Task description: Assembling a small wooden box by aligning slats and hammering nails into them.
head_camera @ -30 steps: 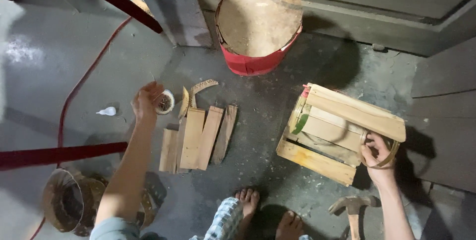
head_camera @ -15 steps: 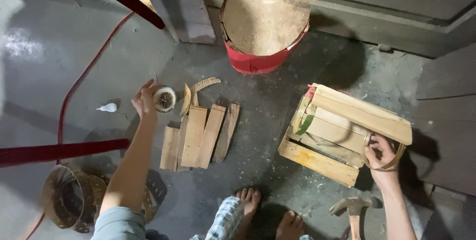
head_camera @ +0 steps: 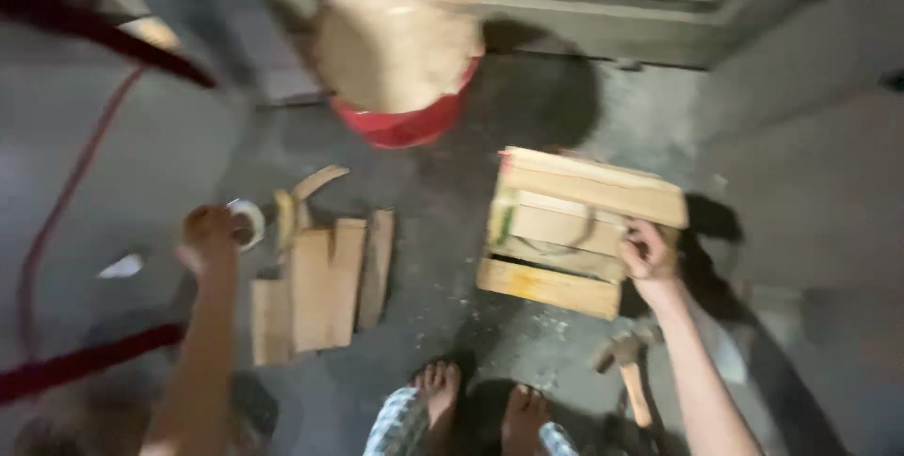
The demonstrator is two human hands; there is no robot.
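Observation:
The view is motion-blurred. My left hand [head_camera: 209,233] reaches out over the concrete floor and rests at a small white round container [head_camera: 250,221], fingers curled at its rim. Just right of it lie several flat wooden slats [head_camera: 325,282] and a curved wood scrap [head_camera: 315,183]. My right hand [head_camera: 645,251] grips the right side of a small wooden crate [head_camera: 565,230] made of pale planks. Whether a thin band is in that hand is too blurred to tell.
A red bucket [head_camera: 405,127] topped with a round brown lid stands at the back. A hammer [head_camera: 629,367] lies on the floor near my right forearm. My bare feet [head_camera: 480,404] are at the bottom centre. A red hose [head_camera: 56,221] runs along the left.
The camera has swung, shifting everything in view. My left hand stays at the white container and my right hand stays on the crate's right side.

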